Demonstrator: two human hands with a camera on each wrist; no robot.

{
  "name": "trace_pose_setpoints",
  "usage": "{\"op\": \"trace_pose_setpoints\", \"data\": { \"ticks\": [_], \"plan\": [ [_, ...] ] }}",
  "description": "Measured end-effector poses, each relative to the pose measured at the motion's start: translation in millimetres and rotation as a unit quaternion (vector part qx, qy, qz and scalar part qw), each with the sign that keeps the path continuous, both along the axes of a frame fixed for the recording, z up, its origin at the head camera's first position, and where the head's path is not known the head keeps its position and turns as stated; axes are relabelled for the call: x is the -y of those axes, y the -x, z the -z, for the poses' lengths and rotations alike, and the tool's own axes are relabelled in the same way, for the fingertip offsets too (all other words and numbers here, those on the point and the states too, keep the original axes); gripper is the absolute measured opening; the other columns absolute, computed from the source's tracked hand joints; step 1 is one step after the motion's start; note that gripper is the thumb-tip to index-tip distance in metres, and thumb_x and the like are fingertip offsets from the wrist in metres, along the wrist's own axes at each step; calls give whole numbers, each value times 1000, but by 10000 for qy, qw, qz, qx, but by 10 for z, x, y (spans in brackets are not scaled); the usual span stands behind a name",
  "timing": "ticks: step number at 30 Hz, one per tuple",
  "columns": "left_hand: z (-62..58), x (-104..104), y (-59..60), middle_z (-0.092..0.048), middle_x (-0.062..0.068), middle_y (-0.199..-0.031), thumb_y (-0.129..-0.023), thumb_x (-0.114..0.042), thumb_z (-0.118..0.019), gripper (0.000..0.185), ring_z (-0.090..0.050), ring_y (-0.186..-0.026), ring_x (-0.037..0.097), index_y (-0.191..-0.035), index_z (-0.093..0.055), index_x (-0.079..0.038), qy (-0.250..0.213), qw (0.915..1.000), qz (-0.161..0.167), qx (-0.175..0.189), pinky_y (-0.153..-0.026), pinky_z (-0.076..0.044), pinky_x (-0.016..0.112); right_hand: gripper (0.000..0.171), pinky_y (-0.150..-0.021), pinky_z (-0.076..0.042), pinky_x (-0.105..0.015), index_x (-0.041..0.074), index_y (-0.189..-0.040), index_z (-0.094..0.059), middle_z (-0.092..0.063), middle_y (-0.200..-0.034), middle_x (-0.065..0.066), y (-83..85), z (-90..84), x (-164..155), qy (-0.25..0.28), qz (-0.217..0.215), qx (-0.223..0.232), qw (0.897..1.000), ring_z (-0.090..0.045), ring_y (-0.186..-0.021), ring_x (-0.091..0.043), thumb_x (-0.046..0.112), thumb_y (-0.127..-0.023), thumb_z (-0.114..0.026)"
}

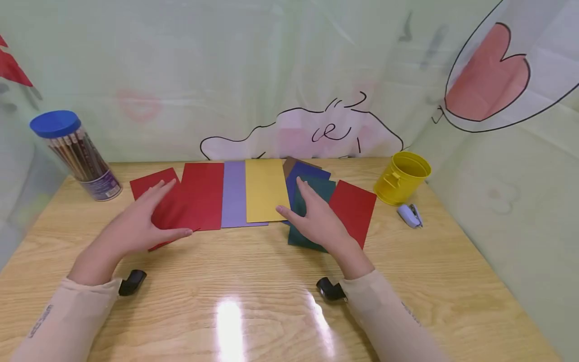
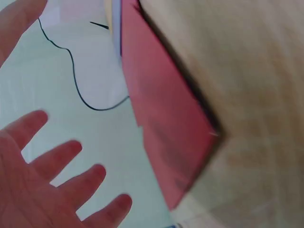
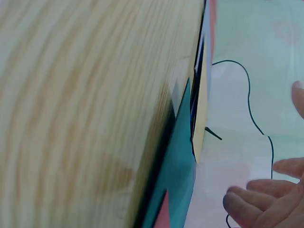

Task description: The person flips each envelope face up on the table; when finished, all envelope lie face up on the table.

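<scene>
My left hand (image 1: 133,226) is over the tilted red card (image 1: 165,216) and beside a second red card (image 1: 203,196); its spread fingers (image 2: 61,156) hold nothing in the left wrist view. A lavender card (image 1: 233,196) and a yellow card (image 1: 267,191) lie in the middle of the overlapping row. Over the dark green card (image 1: 323,188) is my right hand (image 1: 318,218), thumb toward the yellow card and nothing in its grasp. Blue (image 1: 316,170) and brown (image 1: 291,163) cards peek out behind the green one. Another red card (image 1: 355,211) lies tilted at the right end.
At the back left stands a clear jar of pencils (image 1: 74,156) with a blue lid. A yellow bucket (image 1: 400,181) is at the back right, with a small lavender stapler (image 1: 409,216) in front. A printed cloth (image 1: 226,75) hangs behind the wooden table (image 1: 203,281).
</scene>
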State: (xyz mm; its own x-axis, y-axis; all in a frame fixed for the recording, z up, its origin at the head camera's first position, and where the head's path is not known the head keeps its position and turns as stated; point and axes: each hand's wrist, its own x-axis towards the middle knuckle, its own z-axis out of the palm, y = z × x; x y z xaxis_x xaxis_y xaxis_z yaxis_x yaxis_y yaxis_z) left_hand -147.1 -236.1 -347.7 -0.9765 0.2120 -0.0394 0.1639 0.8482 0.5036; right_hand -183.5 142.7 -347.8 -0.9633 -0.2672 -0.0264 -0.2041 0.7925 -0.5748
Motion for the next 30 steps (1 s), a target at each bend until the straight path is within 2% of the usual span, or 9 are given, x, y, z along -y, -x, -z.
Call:
{"op": "trace_pose_setpoints", "data": {
  "ticks": [2, 4, 9, 15, 21, 30],
  "plan": [
    [45, 23, -11, -12, 22, -165, -74, -71, -75, 122, -16, -147, 48, -163, -15, -14, -92, 9999, 41, 124, -104, -27, 72, 95, -112, -29, -57, 18, -163, -14, -19, -166, -5, -16, 11, -11, 151, 22, 18, 9999, -21, -150, -29, 62, -93, -60],
    [87, 43, -25, -17, 23, -163, -73, -67, -80, 120, -19, -145, 49, -162, -20, -11, -173, 9995, 59, 254, -104, -29, 71, 93, -110, -33, -57, 18, -163, -18, -25, -164, -7, -29, 24, -29, 300, 59, 39, 9995, -28, -148, -31, 61, -93, -61],
    [204, 77, -68, -25, 27, -159, -73, -56, -86, 114, -24, -141, 51, -159, -27, -9, -326, 9985, 105, 436, -105, -30, 68, 88, -106, -39, -57, 15, -161, -25, -33, -160, -10, -54, 65, -84, 514, 100, 138, 9985, -41, -140, -35, 59, -94, -62],
    [311, 111, -107, -30, 29, -155, -76, -49, -86, 108, -27, -139, 52, -157, -31, -5, -272, 9987, 56, 435, -105, -32, 67, 87, -106, -39, -56, 13, -161, -26, -33, -160, -9, -45, 134, -129, 435, -18, 262, 9987, -41, -140, -35, 58, -94, -62],
    [339, 136, -110, -35, 29, -152, -77, -49, -85, 105, -32, -135, 52, -156, -32, -4, -205, 9986, -20, 481, -102, -36, 67, 86, -108, -38, -55, 13, -159, -29, -36, -159, -11, -29, 174, -132, 500, -47, 424, 9978, -41, -140, -34, 56, -94, -64],
    [277, 131, -134, -44, 27, -146, -79, -46, -84, 94, -41, -130, 48, -152, -42, -5, -49, 9991, -97, 421, -100, -40, 64, 81, -107, -38, -55, 11, -157, -32, -41, -155, -15, -18, 193, -109, 477, -75, 483, 9977, -42, -140, -34, 50, -95, -65]
  ]
}}
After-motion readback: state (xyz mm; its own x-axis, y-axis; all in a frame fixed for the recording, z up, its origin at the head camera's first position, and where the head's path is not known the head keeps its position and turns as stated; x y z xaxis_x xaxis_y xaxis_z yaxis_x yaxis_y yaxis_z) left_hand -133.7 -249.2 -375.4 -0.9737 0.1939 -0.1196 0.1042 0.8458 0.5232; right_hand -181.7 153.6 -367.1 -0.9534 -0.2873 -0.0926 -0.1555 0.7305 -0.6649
